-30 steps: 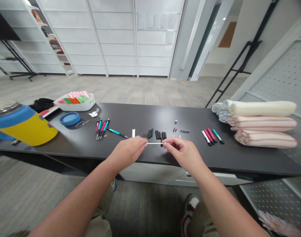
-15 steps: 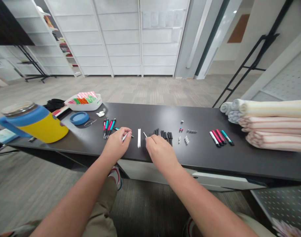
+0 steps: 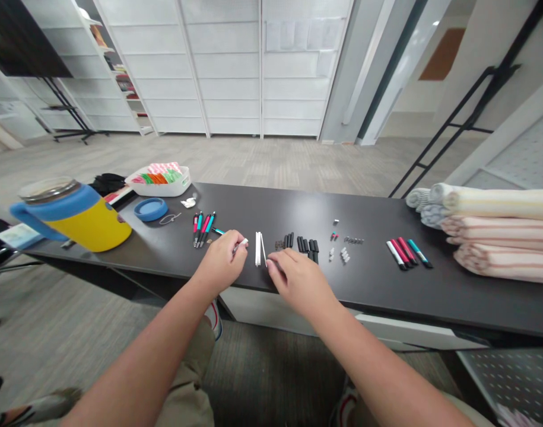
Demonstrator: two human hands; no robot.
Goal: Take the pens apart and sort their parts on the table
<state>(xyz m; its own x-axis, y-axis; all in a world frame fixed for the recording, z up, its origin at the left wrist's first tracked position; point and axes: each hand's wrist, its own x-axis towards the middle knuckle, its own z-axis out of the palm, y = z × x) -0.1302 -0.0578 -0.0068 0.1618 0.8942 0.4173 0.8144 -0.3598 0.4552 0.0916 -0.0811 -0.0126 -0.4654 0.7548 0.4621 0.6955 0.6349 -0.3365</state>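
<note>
My left hand (image 3: 224,256) is closed around a white pen barrel (image 3: 240,244), whose end pokes out past the thumb. Just right of it, several thin white pen refills (image 3: 257,249) lie side by side on the dark table. My right hand (image 3: 295,276) has its fingertips at the near end of one more white refill (image 3: 263,249), which slants against the row. Behind my left hand lies a teal pen (image 3: 218,231), partly covered. Farther left is a group of teal and red pens (image 3: 203,228). Black grips (image 3: 307,245) and small dark springs (image 3: 280,244) lie beyond my right hand.
Small clear and metal pen parts (image 3: 345,255) lie right of centre, then white, red and teal barrels (image 3: 402,252). Rolled cloths (image 3: 498,228) are stacked at the right end. A yellow-blue mug (image 3: 84,216), blue lid (image 3: 151,209) and white basket (image 3: 164,188) stand left.
My right hand has brought the refill down beside the row, its fingers now looser. The left hand still holds the white barrel. The view has shifted slightly left.
</note>
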